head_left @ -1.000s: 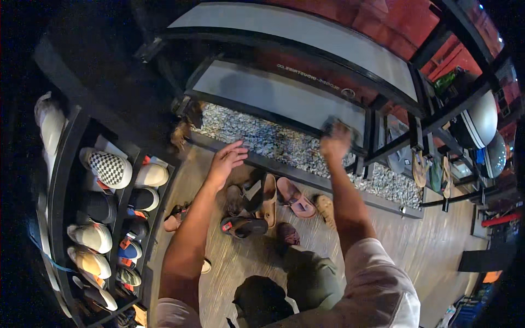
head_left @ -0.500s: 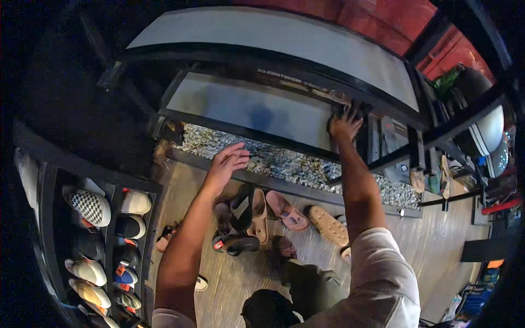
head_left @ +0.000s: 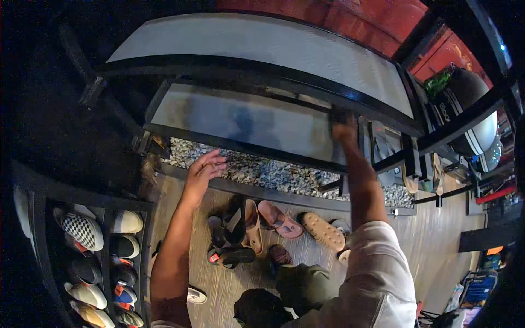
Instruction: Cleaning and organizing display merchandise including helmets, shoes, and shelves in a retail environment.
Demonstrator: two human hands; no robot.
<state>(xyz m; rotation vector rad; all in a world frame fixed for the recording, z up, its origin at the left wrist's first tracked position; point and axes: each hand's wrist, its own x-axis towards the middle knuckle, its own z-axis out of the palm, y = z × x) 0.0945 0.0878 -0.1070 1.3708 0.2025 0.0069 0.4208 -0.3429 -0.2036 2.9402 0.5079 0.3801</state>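
My right hand (head_left: 343,130) reaches to the right end of the lower shelf (head_left: 290,133), a pale panel in a black frame. Its fingers are smeared by motion and lost in shadow, so I cannot see whether they hold anything. My left hand (head_left: 202,174) hangs open before the shelf's front edge, over a bed of pebbles (head_left: 257,170), with nothing in it. Above spans the upper shelf (head_left: 262,41), also pale with a black frame. On the wooden floor below my hands lie a pink sandal (head_left: 281,218), a tan sandal (head_left: 252,232), a beige clog (head_left: 322,229) and black sandals (head_left: 235,256).
At the left stands a dark rack (head_left: 146,240) with several shoes, among them a checkered slip-on (head_left: 82,230). Black metal bars (head_left: 459,134) cross at the right, near a rounded white striped object (head_left: 484,131). A red wall (head_left: 355,27) is behind the shelves.
The whole view has shifted slightly. My right hand, spread out before, is now blurred and darker at the shelf's end. My left hand sits a little farther left, still open.
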